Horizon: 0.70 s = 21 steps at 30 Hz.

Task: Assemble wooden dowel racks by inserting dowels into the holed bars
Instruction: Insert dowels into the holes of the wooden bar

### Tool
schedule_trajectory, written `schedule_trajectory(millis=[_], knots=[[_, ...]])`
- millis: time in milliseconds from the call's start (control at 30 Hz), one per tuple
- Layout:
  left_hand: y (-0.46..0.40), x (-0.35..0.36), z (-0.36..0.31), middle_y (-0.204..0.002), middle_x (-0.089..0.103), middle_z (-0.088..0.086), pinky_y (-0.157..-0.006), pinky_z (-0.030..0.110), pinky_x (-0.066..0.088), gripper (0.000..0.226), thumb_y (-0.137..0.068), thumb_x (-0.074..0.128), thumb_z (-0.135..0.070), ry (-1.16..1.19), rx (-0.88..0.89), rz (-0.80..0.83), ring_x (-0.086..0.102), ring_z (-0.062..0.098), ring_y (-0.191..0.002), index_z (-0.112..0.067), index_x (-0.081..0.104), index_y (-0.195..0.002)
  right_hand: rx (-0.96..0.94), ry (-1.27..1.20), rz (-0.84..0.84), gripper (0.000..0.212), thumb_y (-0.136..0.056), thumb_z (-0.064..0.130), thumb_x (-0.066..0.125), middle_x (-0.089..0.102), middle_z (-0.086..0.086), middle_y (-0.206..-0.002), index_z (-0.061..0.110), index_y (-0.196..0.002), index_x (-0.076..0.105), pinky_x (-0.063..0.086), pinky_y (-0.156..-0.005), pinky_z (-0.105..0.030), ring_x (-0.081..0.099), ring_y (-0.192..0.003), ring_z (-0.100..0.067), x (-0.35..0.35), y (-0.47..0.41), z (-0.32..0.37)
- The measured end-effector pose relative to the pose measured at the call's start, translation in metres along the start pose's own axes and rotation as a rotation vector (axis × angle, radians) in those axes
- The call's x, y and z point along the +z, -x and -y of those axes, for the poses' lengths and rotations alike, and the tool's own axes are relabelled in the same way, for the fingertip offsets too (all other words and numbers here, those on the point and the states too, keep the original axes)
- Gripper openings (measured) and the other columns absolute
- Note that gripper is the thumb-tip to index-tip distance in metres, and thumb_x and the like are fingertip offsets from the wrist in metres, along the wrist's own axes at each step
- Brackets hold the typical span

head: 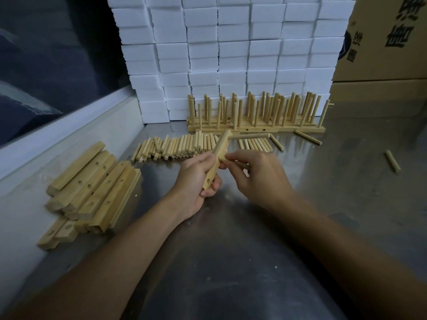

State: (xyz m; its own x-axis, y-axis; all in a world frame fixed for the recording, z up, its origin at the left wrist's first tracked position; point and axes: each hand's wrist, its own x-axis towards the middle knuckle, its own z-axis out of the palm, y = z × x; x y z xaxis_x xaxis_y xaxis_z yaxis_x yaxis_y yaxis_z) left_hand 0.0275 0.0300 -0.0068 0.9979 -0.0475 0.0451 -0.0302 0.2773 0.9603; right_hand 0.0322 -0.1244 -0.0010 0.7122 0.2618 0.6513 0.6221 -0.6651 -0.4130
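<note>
A person's left hand [196, 179] grips a holed wooden bar [218, 158] above the middle of a steel worktable [231, 250], fingers curled round its lower half so that part of the bar is hidden in the palm. The bar's long axis runs from its near end, low by the fingers, up and away toward the table's far edge, tilted slightly right; one open hole shows near the lower end. A dowel [250, 136] seated near the bar's upper end sticks out sideways to the right, roughly level. The right hand [256, 174] pinches a second dowel [223, 158] at the bar's middle; only its short pale end shows between thumb and forefinger, the rest covered by the fingers, so how far it sits in a hole cannot be told.

Loose dowels [180, 146] lie in a row behind the hands, with strays [392, 160] toward the right edge. Finished racks [256, 116], dowels upright, stand along the far edge, overlapping too closely to count. Unfilled bars [92, 192] are heaped by the left edge, the lowest partly buried. Behind the racks rises a wall of white foam blocks [231, 47], cut off at the top. A cardboard carton [383, 38] at the far right corner carries dark printed characters and a round blue mark, cropped and not legible.
</note>
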Motion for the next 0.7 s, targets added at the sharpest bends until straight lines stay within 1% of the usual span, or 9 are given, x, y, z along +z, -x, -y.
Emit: schedule_trajectory(millis=[133,233,400,467,533,600,633,667,700], knots=[[0.0004,0.0029,0.0026,-0.078,0.058,0.005,-0.032,0.018,0.019,0.024,-0.104,0.041,-0.008,-0.08,0.036,-0.016,0.042,0.014,-0.043,-0.018,0.063,-0.109,-0.097,0.192,-0.005,0.015,-0.095,0.026,0.06,0.069,0.005,-0.082,0.024,-0.091,0.073,0.049,-0.052,-0.034,0.063,-0.069,-0.018,-0.0029,0.0004,0.0009],[0.0011,0.0035,0.003,-0.079,0.056,0.007,-0.032,0.018,0.02,0.026,-0.105,0.04,-0.008,-0.093,0.048,-0.011,0.041,0.014,-0.042,-0.008,0.062,-0.119,-0.139,0.242,-0.021,0.015,-0.094,0.026,0.058,0.068,0.006,-0.078,0.023,-0.086,0.07,0.042,-0.048,-0.028,0.062,-0.063,-0.018,-0.0016,-0.0001,0.0018],[0.0027,0.0066,0.0023,-0.079,0.054,0.005,-0.035,0.017,0.021,0.027,-0.106,0.039,-0.011,-0.151,0.067,-0.026,0.039,0.013,-0.044,-0.012,0.065,-0.116,-0.151,0.275,-0.068,0.016,-0.093,0.024,0.057,0.067,0.005,-0.07,0.021,-0.083,0.069,0.038,-0.046,-0.026,0.06,-0.055,-0.021,0.0018,-0.0022,0.002],[0.0036,0.0078,0.0024,-0.081,0.053,0.005,-0.036,0.018,0.023,0.027,-0.106,0.041,-0.014,-0.218,0.085,-0.033,0.04,0.013,-0.045,-0.011,0.065,-0.119,-0.086,0.226,-0.072,0.013,-0.092,0.021,0.062,0.065,0.005,-0.064,0.021,-0.082,0.071,0.041,-0.047,-0.027,0.058,-0.053,-0.018,0.0019,-0.0014,0.0048],[0.0041,0.0087,0.0032,-0.081,0.054,0.003,-0.036,0.02,0.026,0.029,-0.106,0.042,-0.015,-0.29,0.114,-0.041,0.041,0.012,-0.044,-0.012,0.064,-0.124,0.09,0.096,-0.006,0.016,-0.094,0.023,0.062,0.062,0.011,-0.059,0.024,-0.083,0.073,0.044,-0.051,-0.028,0.056,-0.053,-0.009,0.0036,-0.0026,0.0053],[0.0044,0.0095,0.004,-0.079,0.055,0.002,-0.036,0.02,0.028,0.031,-0.106,0.043,-0.015,-0.338,0.134,-0.051,0.042,0.011,-0.044,-0.012,0.06,-0.131,0.318,-0.177,0.071,0.022,-0.097,0.026,0.06,0.057,0.015,-0.048,0.029,-0.08,0.073,0.038,-0.048,-0.02,0.051,-0.046,-0.004,0.0039,-0.0043,0.0025],[0.0045,0.01,0.0043,-0.078,0.055,0.001,-0.036,0.019,0.028,0.031,-0.106,0.043,-0.015,-0.353,0.139,-0.055,0.041,0.011,-0.043,-0.011,0.06,-0.131,0.377,-0.251,0.092,0.024,-0.098,0.027,0.059,0.054,0.014,-0.044,0.03,-0.078,0.073,0.035,-0.045,-0.017,0.048,-0.043,-0.003,0.0017,-0.004,0.003],[0.0043,0.0103,0.0045,-0.077,0.055,0.001,-0.036,0.02,0.028,0.029,-0.106,0.043,-0.015,-0.367,0.14,-0.061,0.041,0.011,-0.043,-0.011,0.062,-0.127,0.345,-0.219,0.105,0.026,-0.098,0.027,0.057,0.051,0.012,-0.043,0.03,-0.076,0.071,0.033,-0.044,-0.018,0.046,-0.041,-0.004,-0.0005,-0.0041,0.0033],[0.0039,0.0106,0.0048,-0.076,0.055,0.001,-0.036,0.019,0.028,0.027,-0.106,0.042,-0.016,-0.379,0.133,-0.073,0.041,0.011,-0.042,-0.01,0.065,-0.12,0.224,-0.071,0.111,0.028,-0.099,0.029,0.055,0.048,0.01,-0.043,0.03,-0.075,0.069,0.033,-0.046,-0.021,0.045,-0.042,-0.007,-0.0022,-0.0045,0.0022]])
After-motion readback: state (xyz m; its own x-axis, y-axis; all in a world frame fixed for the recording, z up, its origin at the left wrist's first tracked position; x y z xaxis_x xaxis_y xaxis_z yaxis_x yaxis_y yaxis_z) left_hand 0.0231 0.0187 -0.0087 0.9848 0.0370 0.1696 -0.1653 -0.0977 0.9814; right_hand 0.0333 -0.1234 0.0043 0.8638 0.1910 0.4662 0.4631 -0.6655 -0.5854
